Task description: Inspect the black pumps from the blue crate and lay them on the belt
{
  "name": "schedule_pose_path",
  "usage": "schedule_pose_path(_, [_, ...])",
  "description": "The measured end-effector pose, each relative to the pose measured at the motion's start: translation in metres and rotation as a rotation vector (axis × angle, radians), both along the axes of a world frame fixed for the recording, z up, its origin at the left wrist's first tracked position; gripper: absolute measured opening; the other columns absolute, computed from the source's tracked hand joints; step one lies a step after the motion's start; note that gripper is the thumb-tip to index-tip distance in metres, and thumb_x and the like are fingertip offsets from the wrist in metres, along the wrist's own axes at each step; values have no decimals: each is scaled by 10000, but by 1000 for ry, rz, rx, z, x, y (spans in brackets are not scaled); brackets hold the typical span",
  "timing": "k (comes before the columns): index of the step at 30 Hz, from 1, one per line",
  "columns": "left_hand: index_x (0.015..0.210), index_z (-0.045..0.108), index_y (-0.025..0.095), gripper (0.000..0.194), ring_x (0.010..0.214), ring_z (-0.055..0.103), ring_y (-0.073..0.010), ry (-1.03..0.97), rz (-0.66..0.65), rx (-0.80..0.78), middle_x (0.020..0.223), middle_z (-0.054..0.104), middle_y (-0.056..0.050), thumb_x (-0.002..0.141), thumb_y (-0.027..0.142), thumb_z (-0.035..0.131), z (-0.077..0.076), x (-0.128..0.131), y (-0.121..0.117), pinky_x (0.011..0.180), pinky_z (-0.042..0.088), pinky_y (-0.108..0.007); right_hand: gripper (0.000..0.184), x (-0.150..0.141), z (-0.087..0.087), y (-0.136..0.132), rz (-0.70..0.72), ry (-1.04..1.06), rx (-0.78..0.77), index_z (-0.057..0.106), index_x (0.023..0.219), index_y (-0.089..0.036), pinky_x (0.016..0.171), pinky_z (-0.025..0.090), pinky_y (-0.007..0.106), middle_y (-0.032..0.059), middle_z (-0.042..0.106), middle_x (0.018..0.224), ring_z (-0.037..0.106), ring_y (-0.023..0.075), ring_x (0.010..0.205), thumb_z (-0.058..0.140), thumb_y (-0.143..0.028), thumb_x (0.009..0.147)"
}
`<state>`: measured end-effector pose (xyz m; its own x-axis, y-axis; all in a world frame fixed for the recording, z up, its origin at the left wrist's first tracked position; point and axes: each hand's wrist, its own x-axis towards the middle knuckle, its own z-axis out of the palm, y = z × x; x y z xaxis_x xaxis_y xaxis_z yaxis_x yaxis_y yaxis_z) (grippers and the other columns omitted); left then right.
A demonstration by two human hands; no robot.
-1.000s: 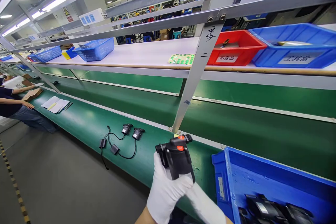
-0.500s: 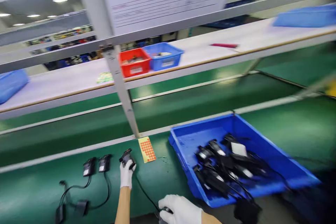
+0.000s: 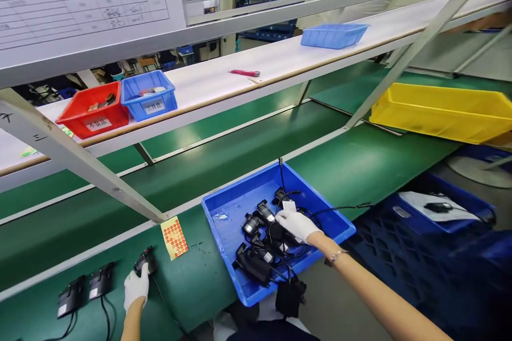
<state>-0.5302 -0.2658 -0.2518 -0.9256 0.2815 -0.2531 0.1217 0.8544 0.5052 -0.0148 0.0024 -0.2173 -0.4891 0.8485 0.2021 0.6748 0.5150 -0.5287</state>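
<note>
On the green bench, my left hand (image 3: 136, 286), in a white glove, has its thumb and fingers closed on a black corded device (image 3: 146, 260). Its thin cable runs down toward the bench's near edge. Two similar devices (image 3: 101, 281) with white labels lie further left. My right hand (image 3: 298, 225), also gloved, reaches into a blue bin (image 3: 348, 230). Its fingers are bent together over the pile of black corded devices (image 3: 256, 266), beside a small white tag (image 3: 288, 206); what lies under them is hidden.
A sheet of orange-red round stickers (image 3: 174, 238) lies left of the bin. Red (image 3: 92, 112) and blue (image 3: 149, 97) boxes and a red cutter (image 3: 245, 73) sit on the shelf. A slanted post (image 3: 116, 187) stands behind my left hand. A yellow bin (image 3: 444, 114) is at right.
My right hand has moved from the bench's near edge into the blue bin. My left hand stays on the black corded device. The view has swung to the right.
</note>
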Motion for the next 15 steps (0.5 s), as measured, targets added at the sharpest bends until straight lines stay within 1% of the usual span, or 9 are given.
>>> schedule_pose_path(2, [1140, 621, 122, 555, 1408, 465, -506, 19, 65, 7, 1375, 569, -291, 809, 556, 524, 14, 22, 8, 1162, 335, -675, 231, -15, -16, 15, 86, -157, -160, 699, 1053, -153, 724, 604, 298, 12, 713, 947, 715, 154, 814, 622, -371, 1036])
schedule_pose_path(3, [1184, 612, 120, 560, 1443, 424, -493, 29, 75, 29, 1442, 524, -286, 830, 541, 508, 21, 38, 14, 1192, 299, -662, 231, -26, -22, 20, 121, -221, -215, 692, 1083, -150, 745, 615, 322, 28, 720, 991, 710, 155, 827, 648, -368, 1020])
schedule_pose_path(5, [1257, 592, 130, 535, 1467, 414, -420, 38, 46, 112, 1504, 491, -241, 877, 485, 469, 31, 84, 30, 1234, 291, -579, 260, -51, -33, 23, 180, -324, -289, 681, 1142, -154, 790, 621, 359, 51, 720, 1074, 710, 172, 885, 670, -373, 1004])
schedule_pose_path(7, [1324, 566, 126, 534, 1452, 448, -345, 30, -31, 221, 1512, 504, -204, 912, 444, 447, 37, 144, 50, 1249, 310, -485, 310, -76, -39, 21, 221, -384, -321, 665, 1206, -157, 834, 618, 391, 71, 707, 1148, 709, 198, 956, 671, -389, 1001])
schedule_pose_path(9, [1337, 592, 150, 526, 1443, 461, -317, -4, -138, 319, 1489, 552, -163, 924, 459, 492, 40, 211, 71, 1272, 276, -461, 362, -96, -41, 14, 256, -414, -334, 641, 1272, -170, 867, 610, 411, 86, 687, 1219, 702, 220, 1020, 667, -407, 1001])
schedule_pose_path(11, [1278, 668, 221, 446, 1417, 498, -292, -70, -254, 408, 1443, 622, -95, 899, 444, 589, 41, 274, 86, 1278, 273, -439, 388, -109, -41, 6, 268, -456, -357, 622, 1313, -179, 890, 606, 427, 94, 670, 1268, 694, 233, 1058, 660, -409, 1004])
schedule_pose_path(13, [1225, 720, 266, 392, 1389, 530, -289, -137, -306, 476, 1398, 665, -67, 863, 408, 670, 42, 321, 95, 1275, 281, -441, 383, -114, -40, -1, 254, -520, -390, 620, 1316, -176, 905, 604, 447, 96, 664, 1283, 688, 238, 1074, 661, -395, 1005])
schedule_pose_path(14, [1190, 741, 273, 370, 1369, 548, -296, -169, -309, 503, 1369, 683, -68, 842, 392, 702, 42, 336, 96, 1268, 293, -449, 378, -114, -39, -3, 246, -548, -402, 623, 1310, -169, 910, 603, 456, 98, 665, 1280, 687, 240, 1075, 663, -387, 1004])
schedule_pose_path(15, [1159, 757, 272, 355, 1349, 564, -305, -200, -299, 528, 1343, 695, -75, 823, 380, 726, 43, 345, 95, 1261, 304, -460, 373, -112, -38, -4, 243, -564, -406, 627, 1303, -170, 912, 601, 456, 95, 668, 1272, 687, 241, 1077, 669, -383, 1000])
